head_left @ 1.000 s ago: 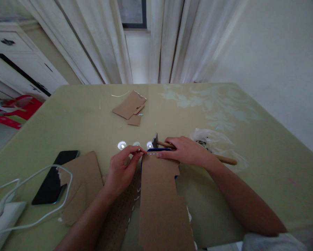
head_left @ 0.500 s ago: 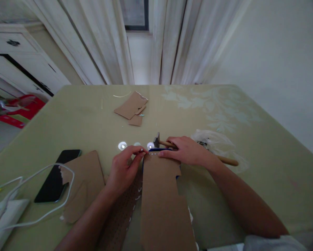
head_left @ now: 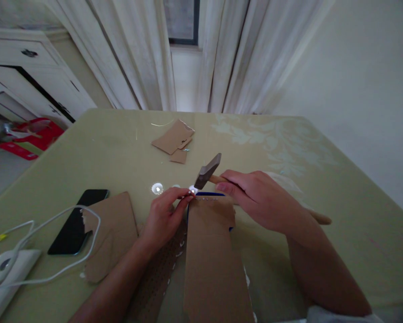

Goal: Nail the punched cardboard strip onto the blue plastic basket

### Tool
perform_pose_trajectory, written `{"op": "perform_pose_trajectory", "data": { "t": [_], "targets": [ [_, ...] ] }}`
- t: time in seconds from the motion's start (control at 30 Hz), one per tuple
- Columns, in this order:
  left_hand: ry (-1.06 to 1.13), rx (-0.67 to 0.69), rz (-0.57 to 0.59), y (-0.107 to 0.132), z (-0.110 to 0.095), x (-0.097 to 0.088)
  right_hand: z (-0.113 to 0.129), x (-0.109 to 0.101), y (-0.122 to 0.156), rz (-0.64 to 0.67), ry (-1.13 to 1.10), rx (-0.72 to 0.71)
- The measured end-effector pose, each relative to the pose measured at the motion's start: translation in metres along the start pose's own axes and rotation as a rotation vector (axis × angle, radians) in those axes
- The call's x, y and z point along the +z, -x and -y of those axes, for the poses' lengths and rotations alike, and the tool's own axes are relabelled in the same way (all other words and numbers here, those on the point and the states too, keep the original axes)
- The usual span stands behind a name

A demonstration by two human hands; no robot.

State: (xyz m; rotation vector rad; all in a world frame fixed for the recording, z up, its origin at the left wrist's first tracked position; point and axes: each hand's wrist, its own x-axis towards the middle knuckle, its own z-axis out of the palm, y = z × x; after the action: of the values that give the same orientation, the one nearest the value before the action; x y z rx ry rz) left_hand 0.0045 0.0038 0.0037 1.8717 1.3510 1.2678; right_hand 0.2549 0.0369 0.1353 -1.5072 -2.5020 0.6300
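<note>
My right hand (head_left: 255,195) is closed round the wooden handle of a hammer (head_left: 208,171), whose metal head is lifted above the far edge of a long brown cardboard piece (head_left: 211,251). A row of small pale dots runs along that edge, and a blue piece (head_left: 210,194) shows from under it. At the cardboard's far left corner, my left hand (head_left: 164,215) pinches something tiny with a bit of red and a pale tip, too small to name. Beneath my left forearm lies a brown strip (head_left: 154,273) with rows of small holes, partly hidden.
On the left are a black phone (head_left: 76,224), another cardboard piece (head_left: 114,233) overlapping it, a white cable (head_left: 95,231) and a white power strip (head_left: 16,273). Torn cardboard scraps (head_left: 174,139) lie farther back. A clear plastic bag (head_left: 285,181) sits behind my right hand.
My right hand has risen off the cardboard with the hammer, bringing its head up over the edge. My left hand keeps its pinch at the corner. The whole view has shifted slightly.
</note>
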Motion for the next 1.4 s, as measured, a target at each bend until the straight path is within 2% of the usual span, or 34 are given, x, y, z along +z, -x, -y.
{"op": "perform_pose_trajectory", "data": {
  "t": [0.17,0.23,0.37,0.53,0.73,0.9,1.07,1.23,1.4],
  "targets": [
    [-0.003,0.007,-0.003,0.001,0.001,0.001,0.020,-0.005,-0.001,-0.077,0.039,-0.011],
    [-0.015,0.000,0.003,0.001,0.002,0.001,0.022,-0.002,-0.001,-0.055,0.049,-0.037],
    [-0.038,-0.006,0.010,0.002,0.001,0.001,0.021,0.003,0.000,0.045,0.141,-0.104],
    [-0.057,-0.006,0.000,0.001,-0.002,0.002,0.021,0.002,0.004,-0.039,0.099,-0.073],
    [-0.062,0.025,0.024,0.002,-0.002,0.000,0.018,0.005,0.003,0.053,0.162,-0.095],
    [-0.082,0.052,0.019,0.002,-0.004,-0.001,0.018,0.004,0.006,-0.014,0.132,-0.110],
    [-0.085,0.052,0.023,0.001,-0.007,-0.002,0.016,0.005,0.006,0.015,0.132,-0.126],
    [-0.078,0.072,0.012,0.000,-0.007,-0.005,0.015,0.006,0.006,-0.038,0.116,-0.136],
    [-0.085,0.094,0.011,0.000,-0.007,-0.005,0.015,0.006,0.005,-0.010,0.147,-0.128]
  ]
}}
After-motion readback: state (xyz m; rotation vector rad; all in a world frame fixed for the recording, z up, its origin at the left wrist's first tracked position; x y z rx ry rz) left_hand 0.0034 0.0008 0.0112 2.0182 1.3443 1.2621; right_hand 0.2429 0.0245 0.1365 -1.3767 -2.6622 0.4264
